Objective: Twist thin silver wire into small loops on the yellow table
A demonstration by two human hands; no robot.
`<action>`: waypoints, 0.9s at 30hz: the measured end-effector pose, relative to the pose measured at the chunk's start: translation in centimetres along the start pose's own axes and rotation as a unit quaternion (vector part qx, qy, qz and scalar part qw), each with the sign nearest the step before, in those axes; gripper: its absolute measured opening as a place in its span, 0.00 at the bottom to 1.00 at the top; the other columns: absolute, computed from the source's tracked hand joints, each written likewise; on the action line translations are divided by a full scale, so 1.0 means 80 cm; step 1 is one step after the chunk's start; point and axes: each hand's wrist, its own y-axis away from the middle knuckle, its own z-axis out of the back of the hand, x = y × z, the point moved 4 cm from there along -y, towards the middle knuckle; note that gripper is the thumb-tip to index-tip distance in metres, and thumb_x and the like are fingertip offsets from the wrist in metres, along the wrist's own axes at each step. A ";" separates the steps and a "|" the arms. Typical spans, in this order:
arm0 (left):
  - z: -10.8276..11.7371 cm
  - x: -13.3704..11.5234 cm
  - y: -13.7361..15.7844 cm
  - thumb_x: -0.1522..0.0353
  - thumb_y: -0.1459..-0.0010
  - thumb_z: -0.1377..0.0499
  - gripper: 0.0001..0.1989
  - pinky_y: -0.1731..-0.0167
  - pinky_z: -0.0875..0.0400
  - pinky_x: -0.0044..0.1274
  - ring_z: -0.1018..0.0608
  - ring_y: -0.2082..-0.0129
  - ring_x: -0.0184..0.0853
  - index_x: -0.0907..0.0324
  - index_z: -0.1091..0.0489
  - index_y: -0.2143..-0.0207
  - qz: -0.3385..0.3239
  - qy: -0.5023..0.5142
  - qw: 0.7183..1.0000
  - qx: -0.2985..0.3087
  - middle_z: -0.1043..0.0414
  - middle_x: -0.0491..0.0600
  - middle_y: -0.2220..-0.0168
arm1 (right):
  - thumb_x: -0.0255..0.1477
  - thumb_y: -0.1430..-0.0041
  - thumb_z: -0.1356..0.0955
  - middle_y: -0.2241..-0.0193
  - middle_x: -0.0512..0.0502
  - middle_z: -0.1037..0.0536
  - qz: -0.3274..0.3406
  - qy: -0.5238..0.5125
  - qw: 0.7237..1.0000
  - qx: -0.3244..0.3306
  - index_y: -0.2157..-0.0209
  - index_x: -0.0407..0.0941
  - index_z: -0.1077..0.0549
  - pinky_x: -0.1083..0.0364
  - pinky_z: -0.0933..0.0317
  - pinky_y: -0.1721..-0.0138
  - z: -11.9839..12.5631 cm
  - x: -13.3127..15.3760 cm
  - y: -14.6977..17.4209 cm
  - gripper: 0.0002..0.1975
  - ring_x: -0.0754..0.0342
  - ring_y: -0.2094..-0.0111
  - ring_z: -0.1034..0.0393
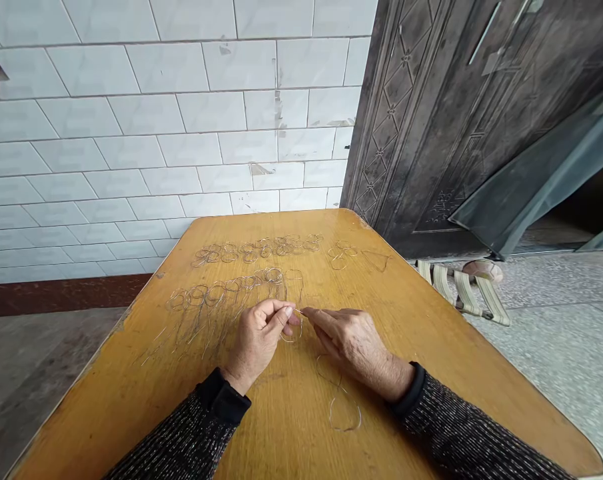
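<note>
My left hand [257, 338] is closed, its thumb and forefinger pinching a thin metal wire [297, 311] above the middle of the table. Part of this wire curves down in a loop below the fingers. Opposite it, my right hand [355, 343] is closed at the wire's other side, the fingertips pressed together; its thumb is mostly hidden. Another bent wire [345, 429] with a round loop lies on the wood near my right wrist. Beyond my left hand is a row of looped wires with long loose tails [216, 293]. A second row of curled wire shapes [265, 248] lies farther back.
The wooden table [421, 400] reaches to a white tiled wall [206, 107]. A few more wire pieces [344, 250] rest at its back right. Right of the table stand a dark patterned door [431, 133], a grey-green curtain [541, 173] and a low strapped seat [466, 293].
</note>
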 end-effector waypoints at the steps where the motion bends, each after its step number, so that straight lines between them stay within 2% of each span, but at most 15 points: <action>1: 0.000 -0.002 0.000 0.66 0.44 0.47 0.11 0.78 0.33 0.20 0.28 0.79 0.28 0.63 0.29 0.70 -0.006 -0.007 1.000 0.001 0.26 0.48 0.75 | 0.24 0.42 0.41 0.78 0.50 0.23 -0.009 -0.004 1.000 -0.002 0.63 0.43 0.28 0.58 0.57 0.79 0.000 -0.001 0.000 0.12 0.60 0.83 0.35; 11: -0.006 -0.004 0.003 0.66 0.46 0.47 0.10 0.77 0.32 0.20 0.28 0.80 0.28 0.62 0.29 0.70 -0.020 0.002 1.000 0.006 0.26 0.47 0.76 | 0.26 0.41 0.42 0.81 0.47 0.24 -0.095 -0.046 0.994 -0.006 0.61 0.43 0.27 0.61 0.55 0.79 -0.006 -0.009 0.000 0.14 0.60 0.82 0.33; 16: -0.006 -0.002 0.001 0.65 0.46 0.47 0.10 0.79 0.34 0.20 0.30 0.81 0.27 0.62 0.29 0.69 -0.012 0.008 1.000 0.005 0.27 0.47 0.76 | 0.27 0.41 0.41 0.79 0.47 0.23 -0.080 -0.048 0.996 0.006 0.60 0.43 0.28 0.61 0.54 0.78 -0.007 -0.011 0.000 0.13 0.59 0.81 0.32; 22: -0.014 0.008 0.003 0.63 0.42 0.51 0.12 0.81 0.37 0.19 0.33 0.84 0.25 0.62 0.34 0.64 -0.002 0.032 0.998 0.048 0.30 0.45 0.77 | 0.25 0.41 0.42 0.82 0.50 0.25 -0.050 -0.041 0.998 -0.018 0.66 0.43 0.27 0.61 0.57 0.80 -0.003 -0.010 0.000 0.12 0.61 0.83 0.35; 25: -0.015 0.008 0.005 0.62 0.41 0.51 0.13 0.79 0.35 0.20 0.31 0.82 0.24 0.60 0.38 0.58 -0.026 0.017 0.998 0.061 0.29 0.47 0.69 | 0.25 0.42 0.41 0.83 0.50 0.26 -0.048 -0.017 0.998 -0.035 0.67 0.43 0.27 0.60 0.59 0.80 0.000 -0.010 0.000 0.12 0.61 0.84 0.36; 27: -0.014 0.003 0.007 0.64 0.45 0.45 0.17 0.77 0.32 0.21 0.29 0.75 0.27 0.58 0.41 0.53 -0.069 -0.013 0.996 0.061 0.32 0.51 0.59 | 0.25 0.42 0.41 0.83 0.49 0.25 -0.049 0.000 0.998 -0.046 0.67 0.42 0.27 0.60 0.60 0.80 0.002 -0.009 -0.001 0.12 0.61 0.84 0.37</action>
